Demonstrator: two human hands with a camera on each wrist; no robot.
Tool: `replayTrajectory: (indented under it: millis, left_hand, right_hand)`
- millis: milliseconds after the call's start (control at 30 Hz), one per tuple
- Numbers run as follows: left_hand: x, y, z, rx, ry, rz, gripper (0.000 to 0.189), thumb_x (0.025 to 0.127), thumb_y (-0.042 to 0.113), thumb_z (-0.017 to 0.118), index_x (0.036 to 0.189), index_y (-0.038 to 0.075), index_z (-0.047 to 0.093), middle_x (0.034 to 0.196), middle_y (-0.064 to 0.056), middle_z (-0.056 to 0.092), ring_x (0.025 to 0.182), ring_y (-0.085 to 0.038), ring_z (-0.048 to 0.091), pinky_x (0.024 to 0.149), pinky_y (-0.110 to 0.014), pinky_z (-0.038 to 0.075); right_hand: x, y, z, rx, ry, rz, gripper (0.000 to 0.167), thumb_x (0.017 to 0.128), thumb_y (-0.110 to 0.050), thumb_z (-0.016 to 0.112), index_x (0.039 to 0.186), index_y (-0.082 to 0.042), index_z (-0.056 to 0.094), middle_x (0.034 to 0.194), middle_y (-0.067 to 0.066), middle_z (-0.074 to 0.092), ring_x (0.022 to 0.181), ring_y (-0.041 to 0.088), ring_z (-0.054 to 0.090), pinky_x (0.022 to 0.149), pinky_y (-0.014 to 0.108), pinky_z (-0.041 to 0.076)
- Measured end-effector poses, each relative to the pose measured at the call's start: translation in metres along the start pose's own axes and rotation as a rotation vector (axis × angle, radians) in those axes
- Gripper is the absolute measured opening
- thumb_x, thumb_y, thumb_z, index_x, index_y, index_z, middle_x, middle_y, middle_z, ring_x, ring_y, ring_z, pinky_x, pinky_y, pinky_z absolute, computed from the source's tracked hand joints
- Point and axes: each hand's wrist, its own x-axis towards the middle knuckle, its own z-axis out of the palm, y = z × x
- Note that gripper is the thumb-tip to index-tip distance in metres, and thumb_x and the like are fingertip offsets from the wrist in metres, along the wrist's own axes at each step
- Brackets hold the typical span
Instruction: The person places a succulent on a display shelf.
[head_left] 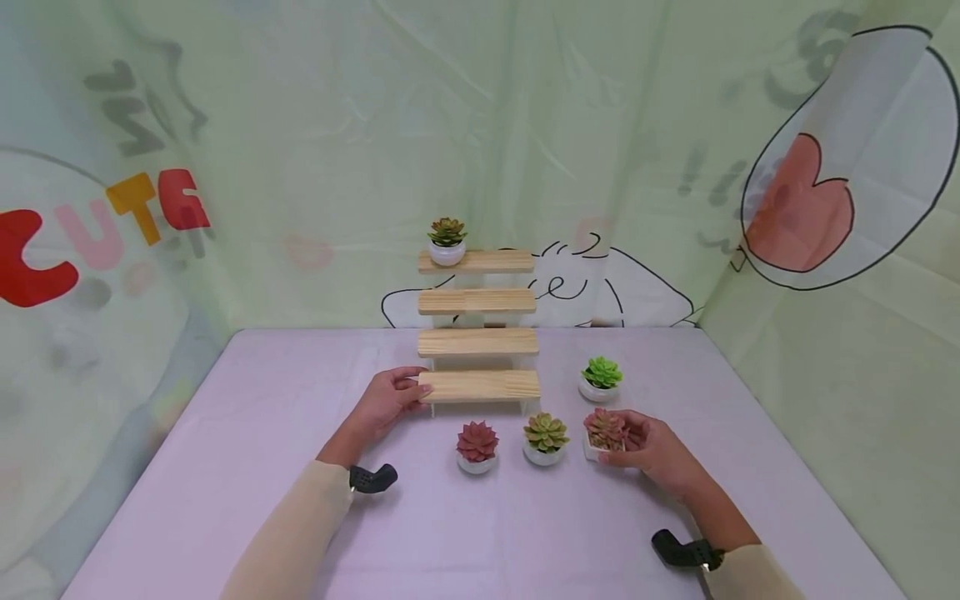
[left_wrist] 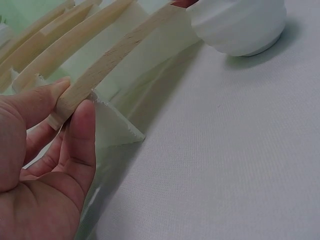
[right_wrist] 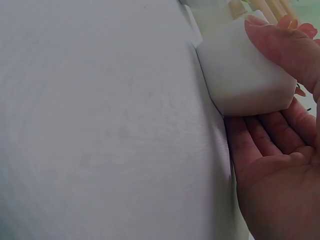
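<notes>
The left end of the lowest wooden step (head_left: 480, 386) of the tiered stand is pinched between thumb and fingers (left_wrist: 75, 145) of the left hand (head_left: 386, 402), apparently to steady it. The pink succulent's white pot (right_wrist: 245, 75), resting on the table (head_left: 225, 467) at the right of the front row, is cupped by the curled fingers (right_wrist: 285, 47) of the right hand (head_left: 652, 450). The table is covered in pale lilac cloth and enclosed by green printed curtains (head_left: 315, 150).

A red plant (head_left: 477, 442) in a round white pot stands on the lilac tablecloth (head_left: 225, 467), with an olive-green plant (head_left: 545, 433) just beside it on the right. A bright green plant (head_left: 602, 373) sits farther back, near the right of them. Behind the table hangs a pale green curtain (head_left: 337, 125) printed with coloured letters (head_left: 105, 229), a cartoon outline and a red heart (head_left: 802, 208).
</notes>
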Motion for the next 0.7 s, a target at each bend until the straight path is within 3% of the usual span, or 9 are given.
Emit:
replayTrajectory:
  millis: [400,700]
  left_hand:
    - [-0.0025,0.0012,0.0014,-0.022,-0.002,0.001,0.048,0.093,0.006,0.074,0.139,0.001,0.059,0.103,-0.010,0.070,0.087,-0.016,0.071,0.078,-0.030,0.064]
    - [-0.0005,-0.0001,0.0017,-0.012,-0.007,0.020,0.050,0.094,0.008,0.074,0.141,0.000,0.057,0.101,-0.009,0.070,0.087,-0.015,0.071,0.081,-0.031,0.064]
  right_hand:
    - [0.0012,0.0044,0.0001,-0.002,0.000,-0.009,0.083,0.079,-0.020,0.090,0.145,0.007,0.048,0.140,0.022,0.060,0.107,0.000,0.059,0.084,0.012,0.053]
    - [0.0020,0.0033,0.0023,-0.018,0.025,-0.025,0.081,0.078,-0.020,0.091,0.144,0.004,0.051,0.137,0.020,0.062,0.105,0.009,0.061,0.081,0.014,0.054]
